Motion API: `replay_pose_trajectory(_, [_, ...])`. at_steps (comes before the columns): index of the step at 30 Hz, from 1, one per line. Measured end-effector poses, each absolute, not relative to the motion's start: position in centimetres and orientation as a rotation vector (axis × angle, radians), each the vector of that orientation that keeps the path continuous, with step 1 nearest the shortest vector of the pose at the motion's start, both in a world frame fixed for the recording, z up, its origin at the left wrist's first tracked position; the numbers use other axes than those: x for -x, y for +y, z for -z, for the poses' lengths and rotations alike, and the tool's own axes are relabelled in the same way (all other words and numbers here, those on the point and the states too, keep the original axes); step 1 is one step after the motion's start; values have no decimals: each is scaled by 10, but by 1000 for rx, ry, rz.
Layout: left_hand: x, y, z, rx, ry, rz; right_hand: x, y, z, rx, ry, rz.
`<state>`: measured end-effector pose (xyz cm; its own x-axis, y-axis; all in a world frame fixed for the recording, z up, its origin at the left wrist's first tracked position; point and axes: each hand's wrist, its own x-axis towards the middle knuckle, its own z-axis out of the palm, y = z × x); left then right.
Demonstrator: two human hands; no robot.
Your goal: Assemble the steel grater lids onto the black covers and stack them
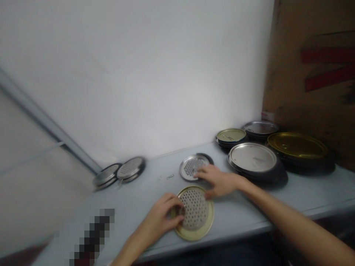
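Observation:
A gold-rimmed round lid (197, 234) lies near the table's front edge, with a perforated metal disc (195, 210) set over it. My left hand (163, 214) is at its left side, fingers curled and thumb close to them over the rim; a small dark thing seems to be between them, too blurred to name. Behind it lies a silver perforated disc (191, 166). My right hand (217, 181) reaches over this disc, fingers stretched out and fingertips at its right part, the thumb near the gold-rimmed lid's upper right edge. No object shows in my right hand.
Small wire clips (170, 177) lie left of the silver disc. Two stacks of perforated discs (131, 168) stand at the far left. Stacked silver lids (253, 157) and gold lids (298, 145) stand at the right, before a cardboard box (310, 114). A white wall (166, 74) rises behind.

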<state>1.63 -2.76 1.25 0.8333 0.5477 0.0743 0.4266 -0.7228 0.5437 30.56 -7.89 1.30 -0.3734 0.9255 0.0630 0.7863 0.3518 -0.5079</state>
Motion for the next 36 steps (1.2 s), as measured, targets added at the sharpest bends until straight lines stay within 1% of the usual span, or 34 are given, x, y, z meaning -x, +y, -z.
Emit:
replay_pose_trajectory(10, [-11,-32,-21,-2440,654,-250,-304,-73,-6,1521,-2245,-444])
replay_pose_trajectory(21, [1,-24,4,-2400,626,-277,-300,-68,-3,1527,-2101,-403])
replay_pose_trajectory(36, [-8,-33,-7,-2519,595,-368,-298,-67,-1,1511,-2051,-369])
